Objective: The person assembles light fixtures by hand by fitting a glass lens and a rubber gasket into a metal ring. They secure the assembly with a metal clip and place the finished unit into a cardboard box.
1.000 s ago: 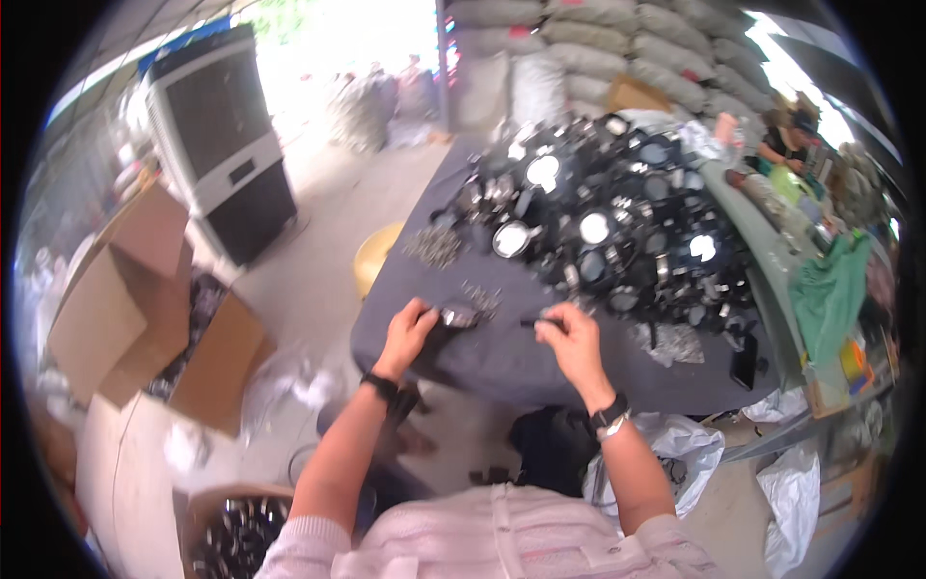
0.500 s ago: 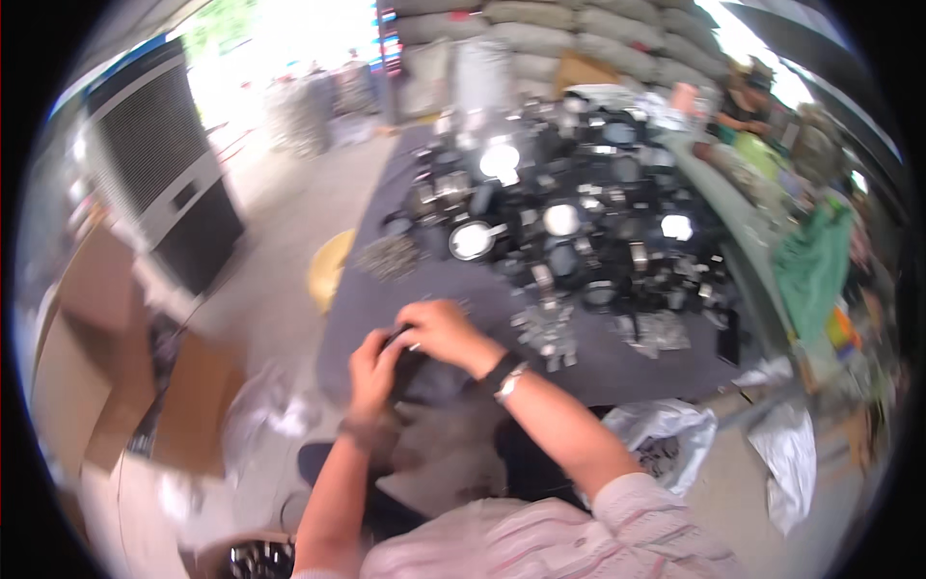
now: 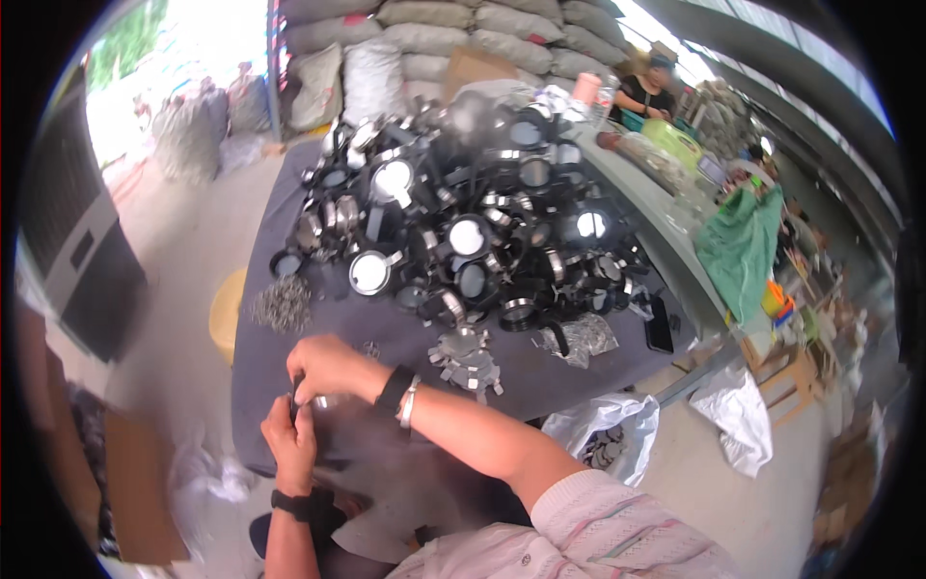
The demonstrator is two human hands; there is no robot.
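At the near left of the cloth-covered table, my left hand (image 3: 290, 439) and my right hand (image 3: 331, 370) meet, both closed around a small dark strip-like piece (image 3: 295, 397). My fingers hide most of it, so its kind cannot be made out. Beyond my hands lies a small heap of little grey metal parts (image 3: 281, 304). To the right of my right wrist is a loose pile of flat silvery tabbed discs (image 3: 466, 359). A large mound of round black-rimmed metal parts (image 3: 470, 280), several with shiny faces, covers the table's far half.
A phone (image 3: 659, 324) and a clear bag of small parts (image 3: 583, 340) lie at the table's right. Below its front edge hangs an open white bag (image 3: 559, 425). A yellow basin (image 3: 225, 314) stands left, near a cardboard box (image 3: 145, 487). Another person (image 3: 648, 95) sits far right.
My view has turned to the right, so the table and my hands appear further left. Both hands stay together on the dark piece. The picture is sharper now.
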